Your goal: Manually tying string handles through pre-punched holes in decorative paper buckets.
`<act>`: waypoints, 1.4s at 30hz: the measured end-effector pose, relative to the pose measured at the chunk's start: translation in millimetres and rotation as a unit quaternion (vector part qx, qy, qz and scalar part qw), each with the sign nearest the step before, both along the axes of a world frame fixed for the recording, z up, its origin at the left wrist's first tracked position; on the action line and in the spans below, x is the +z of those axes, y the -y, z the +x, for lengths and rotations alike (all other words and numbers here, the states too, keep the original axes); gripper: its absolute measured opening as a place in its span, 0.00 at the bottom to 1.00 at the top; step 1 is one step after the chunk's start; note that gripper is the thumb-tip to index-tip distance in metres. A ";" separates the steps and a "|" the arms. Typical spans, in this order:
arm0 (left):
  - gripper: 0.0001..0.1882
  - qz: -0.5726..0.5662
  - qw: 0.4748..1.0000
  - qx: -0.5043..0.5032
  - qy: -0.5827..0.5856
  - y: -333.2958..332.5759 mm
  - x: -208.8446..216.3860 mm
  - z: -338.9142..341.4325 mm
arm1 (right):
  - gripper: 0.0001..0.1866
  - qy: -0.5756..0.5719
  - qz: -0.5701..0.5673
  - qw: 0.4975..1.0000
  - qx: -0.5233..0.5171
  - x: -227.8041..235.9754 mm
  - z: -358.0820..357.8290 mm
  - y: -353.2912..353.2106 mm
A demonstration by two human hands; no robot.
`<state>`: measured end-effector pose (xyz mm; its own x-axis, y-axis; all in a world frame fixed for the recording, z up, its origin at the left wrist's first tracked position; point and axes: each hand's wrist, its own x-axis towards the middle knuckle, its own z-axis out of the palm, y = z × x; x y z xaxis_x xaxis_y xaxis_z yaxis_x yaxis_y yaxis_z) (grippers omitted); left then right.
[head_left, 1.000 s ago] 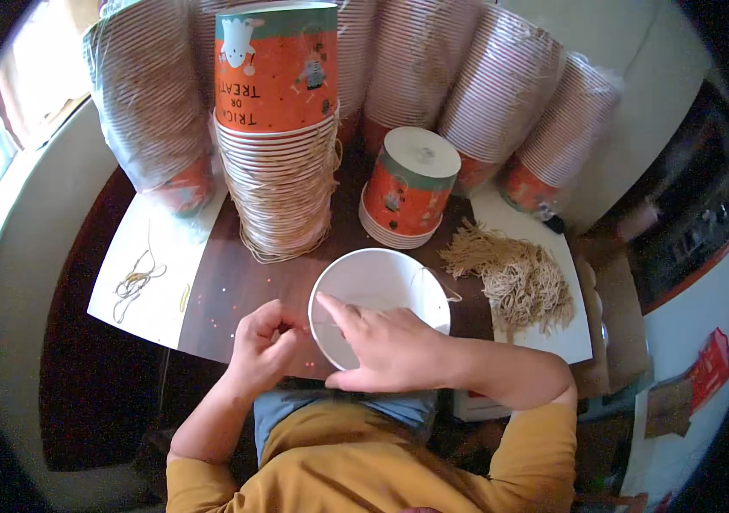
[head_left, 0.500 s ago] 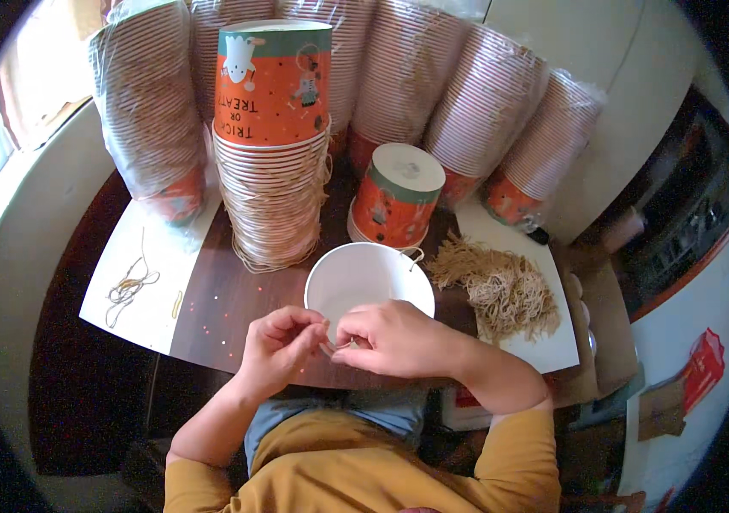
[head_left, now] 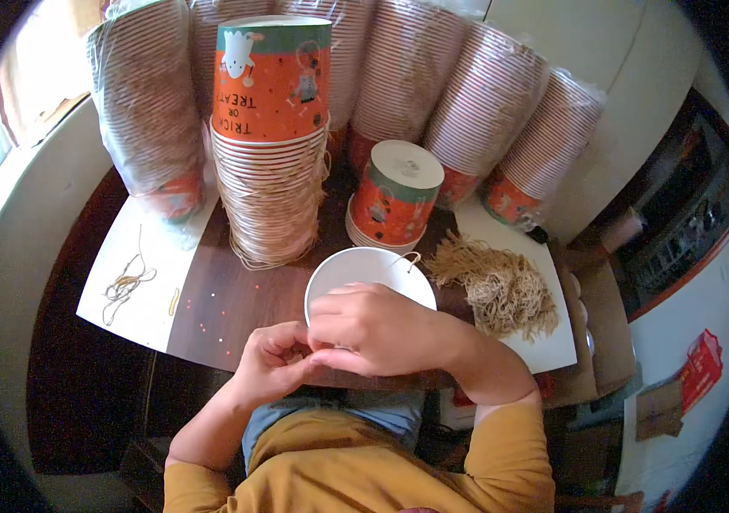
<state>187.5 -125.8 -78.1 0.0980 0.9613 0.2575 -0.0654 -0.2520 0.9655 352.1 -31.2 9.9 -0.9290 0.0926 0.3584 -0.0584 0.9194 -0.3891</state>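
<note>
A paper bucket [head_left: 382, 267] with a white inside faces me at the table's near edge. From its far right rim a loop of beige cord [head_left: 413, 262] sticks out. My right hand [head_left: 373, 329] lies across the near rim, its fingers curled over the bucket's mouth and its thumb outside; whatever it grips is hidden. Just left of the bucket, my left hand [head_left: 275, 363] is closed in a pinch close to the right thumb. What sits between its fingers is too small to make out.
Behind stand a tall stack of orange and green buckets [head_left: 272, 94], a shorter upturned stack [head_left: 394, 201] and several plastic-wrapped stacks [head_left: 488, 107]. A heap of beige cords [head_left: 510, 295] lies right, a loose tangled cord [head_left: 129, 286] left on white card. Tiny paper dots dot the brown tabletop [head_left: 236, 295].
My right hand has moved up and its fingers now reach over the bucket's mouth. My left hand has shifted slightly down and left.
</note>
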 end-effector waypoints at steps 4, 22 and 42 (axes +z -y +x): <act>0.02 -0.006 0.998 0.012 0.055 3.7 -2.6 4.8 | 0.08 -0.026 0.013 0.999 -0.024 -11.2 -16.9 -20.9; 0.04 -0.122 0.969 -0.081 0.201 -4.4 -7.7 -5.1 | 0.07 0.051 -0.124 0.973 -0.186 -32.1 21.4 16.2; 0.05 -0.089 0.983 -0.054 0.153 6.3 0.8 -4.8 | 0.06 -0.067 0.112 0.953 -0.273 -40.9 21.7 51.9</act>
<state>182.7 -132.2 -77.3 0.1462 0.9820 0.1194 -0.3772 -0.0562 0.9244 373.9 -83.1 -30.9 -0.7090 0.4559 0.5381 0.4170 0.8863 -0.2014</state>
